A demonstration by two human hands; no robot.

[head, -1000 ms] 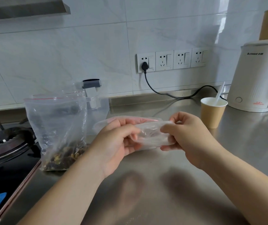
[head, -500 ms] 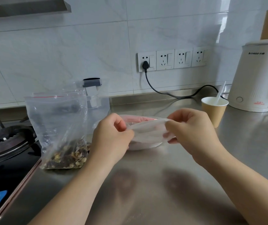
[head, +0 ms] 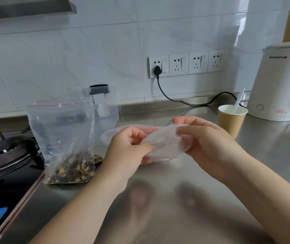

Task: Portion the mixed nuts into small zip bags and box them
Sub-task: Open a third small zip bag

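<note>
A large clear zip bag [head: 61, 131] with a red seal line stands upright at the left, mixed nuts [head: 70, 171] piled in its bottom. Above the steel counter [head: 175, 199], both hands hold a small empty zip bag [head: 165, 145] with a red line along its near edge. My left hand [head: 128, 152] pinches its left end, and my right hand [head: 209, 143] grips its right end with fingers curled over it. Behind the small bag lies a heap of more clear bags [head: 109, 136], partly hidden by my hands.
A gas hob [head: 5, 155] fills the left edge. A clear lidded box [head: 103, 110] stands behind the nut bag. A paper cup [head: 232, 120] with a white spoon and a white kettle [head: 281, 85] sit at the right. A black cable [head: 184, 101] runs along the back wall.
The small bag has turned in my hands, its red-lined edge now facing me. My left hand's pinch shifted along the bag's left end; both hands stay above the counter.
</note>
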